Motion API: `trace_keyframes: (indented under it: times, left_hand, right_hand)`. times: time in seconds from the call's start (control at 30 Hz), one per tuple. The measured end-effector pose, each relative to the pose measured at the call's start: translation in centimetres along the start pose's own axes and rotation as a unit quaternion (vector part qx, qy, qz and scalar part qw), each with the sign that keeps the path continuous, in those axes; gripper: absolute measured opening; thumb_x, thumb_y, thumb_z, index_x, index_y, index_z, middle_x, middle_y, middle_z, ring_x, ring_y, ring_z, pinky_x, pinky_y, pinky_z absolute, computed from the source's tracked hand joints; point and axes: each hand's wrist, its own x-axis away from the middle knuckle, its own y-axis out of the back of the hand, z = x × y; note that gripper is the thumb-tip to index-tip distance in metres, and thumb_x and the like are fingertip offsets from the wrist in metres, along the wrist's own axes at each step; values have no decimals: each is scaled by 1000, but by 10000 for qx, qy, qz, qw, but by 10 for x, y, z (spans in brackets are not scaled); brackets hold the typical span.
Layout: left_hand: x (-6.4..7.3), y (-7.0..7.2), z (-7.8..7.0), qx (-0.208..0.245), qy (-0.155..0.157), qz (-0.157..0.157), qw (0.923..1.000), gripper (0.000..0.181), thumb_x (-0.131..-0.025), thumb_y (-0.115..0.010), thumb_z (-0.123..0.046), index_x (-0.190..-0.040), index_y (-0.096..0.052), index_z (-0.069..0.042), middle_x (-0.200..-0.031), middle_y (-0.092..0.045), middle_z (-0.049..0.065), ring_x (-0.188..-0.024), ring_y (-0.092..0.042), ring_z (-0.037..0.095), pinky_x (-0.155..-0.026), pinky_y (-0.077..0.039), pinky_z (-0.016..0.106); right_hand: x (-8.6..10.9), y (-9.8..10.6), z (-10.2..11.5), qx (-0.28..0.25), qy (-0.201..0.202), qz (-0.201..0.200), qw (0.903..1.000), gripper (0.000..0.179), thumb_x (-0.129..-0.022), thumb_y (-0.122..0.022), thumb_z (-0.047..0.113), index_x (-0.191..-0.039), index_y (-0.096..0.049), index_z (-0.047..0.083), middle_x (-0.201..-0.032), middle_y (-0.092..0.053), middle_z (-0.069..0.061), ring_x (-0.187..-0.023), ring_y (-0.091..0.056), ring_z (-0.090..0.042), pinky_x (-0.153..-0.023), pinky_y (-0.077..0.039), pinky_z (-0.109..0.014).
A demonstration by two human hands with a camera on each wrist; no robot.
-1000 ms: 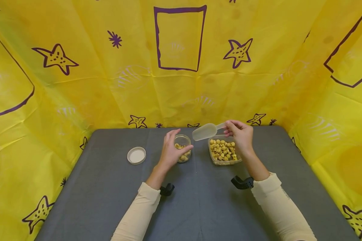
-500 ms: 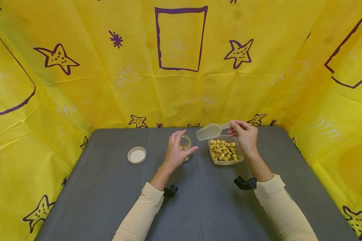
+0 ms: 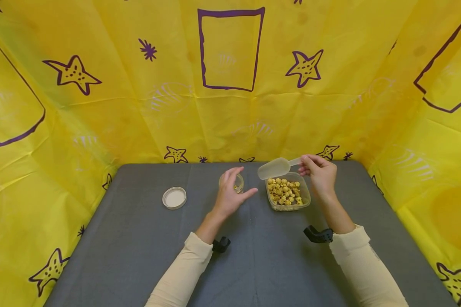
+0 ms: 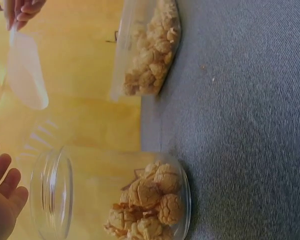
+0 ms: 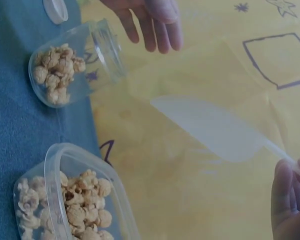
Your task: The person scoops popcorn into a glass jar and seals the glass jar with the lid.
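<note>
In the head view my right hand [image 3: 322, 178] pinches the handle of a translucent white scoop [image 3: 274, 169], held above the square plastic tub [image 3: 308, 203]. No popcorn shows in the scoop. Round caramel popcorn [image 3: 283, 192] fills much of the tub. My left hand [image 3: 230, 197] is spread above a clear jar [image 4: 90, 170] and partly hides it in the head view. Both wrist views show a gap between the left fingers [image 5: 147, 32] and the jar's mouth. The jar stands upright with popcorn [image 5: 57, 72] in its lower part.
A round white lid [image 3: 174, 198] lies on the grey tablecloth [image 3: 138, 247], left of the jar. Behind the table and at both sides hangs a yellow printed cloth [image 3: 230, 119]. Tiny crumbs [image 4: 213, 79] lie near the tub.
Both hands have shifted to the right. The scoop has gone with the right hand, from between jar and tub to over the tub's far side. The left hand now covers more of the jar.
</note>
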Motion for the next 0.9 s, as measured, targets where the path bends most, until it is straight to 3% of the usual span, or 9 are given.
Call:
trace_keyframes:
  times: [0.23, 0.4, 0.73, 0.9]
  left_hand:
    - [1, -6, -4, 58, 116, 220, 9997, 75, -77, -82, -33, -140, -50, -8, -141, -46, 15, -131, -43, 33, -107, -40, 54]
    - [3, -10, -6, 201, 158, 292, 9992, 75, -78, -82, -33, -140, -49, -8, -141, -45, 15, -132, -43, 33, -107, -39, 54]
    - [5, -18, -8, 245, 50, 402, 9989, 71, -80, -80, -32, -140, -50, -9, -139, -47, 14, -130, -44, 31, -106, -40, 52]
    - [6, -23, -10, 234, -41, 520, 9984, 70, -81, -79, -33, -140, -50, -9, -139, -47, 14, -130, -45, 31, -107, -41, 51]
  right_hand:
    - [1, 5, 3, 10, -69, -196, 9998, 7, -88, -67, -2, -84, -72, -5, -62, -70, -3, -46, -62, -11, -45, -51, -20]
    - [0, 12, 1, 28, -87, -290, 9995, 12, -87, -69, 0, -88, -69, -12, -62, -70, -4, -46, -61, -12, -45, -51, -21]
    - [-3, 24, 3, -33, -119, -316, 9994, 5, -85, -71, 2, -81, -73, 0, -62, -70, -4, -45, -62, -12, -45, -52, -22]
    - [-3, 30, 1, 51, -145, -402, 9991, 11, -86, -70, 2, -77, -74, 8, -61, -70, -2, -45, -62, -11, -46, -52, -22]
